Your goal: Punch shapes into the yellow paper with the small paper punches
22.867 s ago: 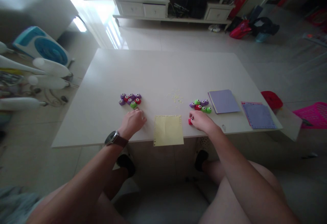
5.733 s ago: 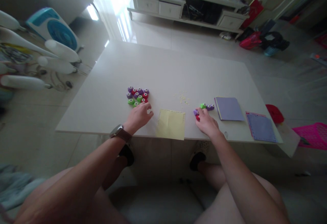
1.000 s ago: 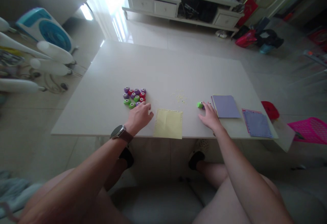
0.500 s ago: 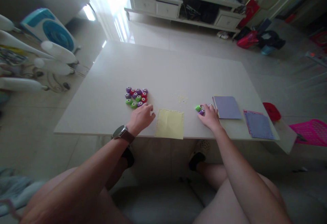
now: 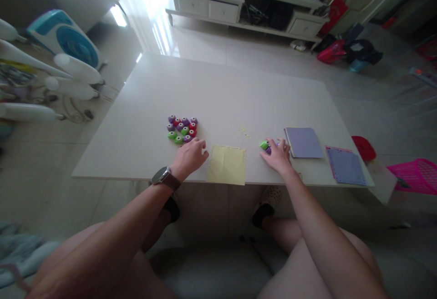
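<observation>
Right hand (image 5: pixel 279 157) closes fingers on one purple punch (image 5: pixel 268 149), one green punch (image 5: pixel 264 144) touching at ten o'clock; left hand (image 5: pixel 190 155), loosely curled, rests at five o'clock of eleven clustered punches (image 5: pixel 182 129); one yellow sheet (image 5: pixel 226 164) between.

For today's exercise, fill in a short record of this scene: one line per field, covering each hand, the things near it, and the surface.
Surface: white table
Left hand: left hand rests on the table beside the cluster of small punches; whether it holds one cannot be told
Right hand: right hand lies over a purple punch, next to a green punch
Between the hands: yellow paper, at the near table edge
Also there: paper bits, purple sheets
</observation>
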### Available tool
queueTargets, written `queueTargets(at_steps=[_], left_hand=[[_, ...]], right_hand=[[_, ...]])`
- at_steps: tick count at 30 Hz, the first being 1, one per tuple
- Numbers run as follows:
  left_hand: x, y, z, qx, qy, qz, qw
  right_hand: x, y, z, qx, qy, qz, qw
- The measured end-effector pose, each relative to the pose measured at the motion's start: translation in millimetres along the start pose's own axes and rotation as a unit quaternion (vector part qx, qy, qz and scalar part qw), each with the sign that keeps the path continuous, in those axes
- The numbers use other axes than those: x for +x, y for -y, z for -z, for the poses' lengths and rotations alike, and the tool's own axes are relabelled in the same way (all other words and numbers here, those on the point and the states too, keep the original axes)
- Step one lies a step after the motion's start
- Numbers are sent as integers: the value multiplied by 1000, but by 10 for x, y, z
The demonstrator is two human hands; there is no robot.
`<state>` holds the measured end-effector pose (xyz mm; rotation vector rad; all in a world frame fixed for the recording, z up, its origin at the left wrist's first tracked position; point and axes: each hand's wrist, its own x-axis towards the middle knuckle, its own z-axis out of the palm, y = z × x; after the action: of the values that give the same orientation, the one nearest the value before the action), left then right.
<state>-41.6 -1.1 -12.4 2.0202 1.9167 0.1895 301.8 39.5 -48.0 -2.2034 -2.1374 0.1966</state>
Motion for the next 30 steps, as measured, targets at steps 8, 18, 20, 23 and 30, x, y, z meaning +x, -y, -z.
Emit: queueTargets(at_steps=[8, 18, 20, 23, 30], left_hand=[[-3, -10, -17, 9, 3, -11, 1000], [-7, -61, -36, -16, 12, -20, 1000], [-5, -88, -43, -35, 22, -18, 999], [0, -140, -49, -64, 38, -20, 997], [3, -263, -26, -79, 44, -26, 996]], right_hand=[[-37, 75, -21, -27, 19, 58, 998], [-58, 153, -127, 24, 24, 84, 996], [-62, 182, -116, 37, 20, 92, 995], [-79, 250, -107, 35, 22, 99, 994], [-95, 373, -93, 37, 17, 93, 995]])
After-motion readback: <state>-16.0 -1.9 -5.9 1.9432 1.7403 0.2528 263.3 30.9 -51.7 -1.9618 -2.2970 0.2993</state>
